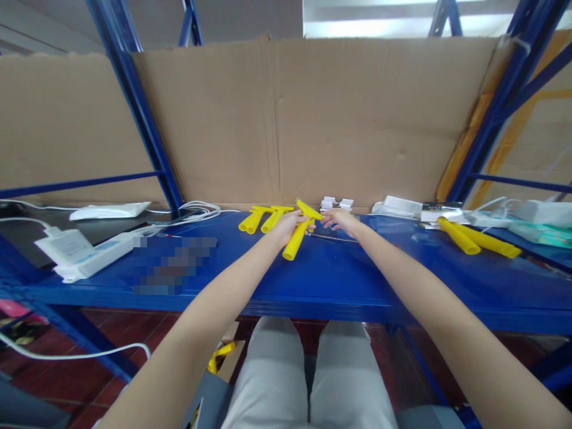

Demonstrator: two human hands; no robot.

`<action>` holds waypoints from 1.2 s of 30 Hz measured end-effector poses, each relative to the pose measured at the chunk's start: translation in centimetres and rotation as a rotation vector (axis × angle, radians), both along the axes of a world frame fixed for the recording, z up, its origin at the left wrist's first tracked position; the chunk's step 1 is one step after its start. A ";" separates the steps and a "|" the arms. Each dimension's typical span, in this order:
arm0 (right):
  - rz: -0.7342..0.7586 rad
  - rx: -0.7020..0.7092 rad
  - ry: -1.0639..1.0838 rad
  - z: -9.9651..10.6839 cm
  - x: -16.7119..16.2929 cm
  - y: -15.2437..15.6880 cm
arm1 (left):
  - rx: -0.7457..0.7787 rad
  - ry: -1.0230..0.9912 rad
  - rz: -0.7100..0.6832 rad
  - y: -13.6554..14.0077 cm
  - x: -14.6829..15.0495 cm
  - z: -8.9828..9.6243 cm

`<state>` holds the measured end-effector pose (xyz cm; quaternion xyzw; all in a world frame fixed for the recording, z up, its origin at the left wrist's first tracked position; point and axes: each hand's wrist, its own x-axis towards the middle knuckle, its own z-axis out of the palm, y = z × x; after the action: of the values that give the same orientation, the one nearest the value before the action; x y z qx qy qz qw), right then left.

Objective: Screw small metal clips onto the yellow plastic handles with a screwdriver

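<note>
My left hand (288,226) is closed around a yellow T-shaped plastic handle (295,241), just below its crossbar. The wide tube end of the handle points down toward me. Just right of the crossbar is my right hand (338,219), its fingers apart and nothing visible in them; whether a fingertip touches the bar I cannot tell. A thin metal rod (333,238) lies on the blue bench (277,292) below that hand. To the left, several more yellow T-shaped handles (252,221) rest side by side.
White boxes (397,207) and a small white carton (336,204) stand along the cardboard wall (357,119). Two yellow tubes (460,236) lie at right. A power strip (100,253) and coiled white cable (201,210) occupy the left. Below, a carton (232,360) holds yellow pieces.
</note>
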<state>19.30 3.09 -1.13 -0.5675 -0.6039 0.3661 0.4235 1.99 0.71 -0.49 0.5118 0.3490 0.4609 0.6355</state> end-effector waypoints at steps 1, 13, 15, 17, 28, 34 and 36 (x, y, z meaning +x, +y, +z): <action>-0.012 -0.024 0.070 0.1 0.2 -0.2 | -0.013 -0.016 -0.020 0.3 0.4 0.0; -0.253 -0.069 0.408 0.0 3.1 0.4 | -0.252 -0.110 -0.244 3.5 6.5 -0.6; -0.275 -0.083 0.404 -0.2 3.5 0.7 | -0.285 -0.112 -0.251 3.7 6.9 -0.8; -0.291 -0.105 0.400 -0.4 3.6 1.1 | -0.314 -0.097 -0.262 3.9 7.0 -0.9; -0.293 -0.168 0.395 -1.2 3.8 1.7 | -0.327 -0.020 -0.262 4.1 6.7 -1.2; -0.225 -0.189 0.394 -0.5 3.3 0.9 | -0.049 0.141 -0.219 3.7 5.8 0.1; -0.158 -0.165 0.414 -0.2 2.7 0.4 | 0.165 0.276 -0.168 3.3 5.1 0.9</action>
<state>22.03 3.53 -1.29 -0.5586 -0.4259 0.4883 0.5178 7.07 4.02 0.45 0.6481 0.3497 0.3587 0.5736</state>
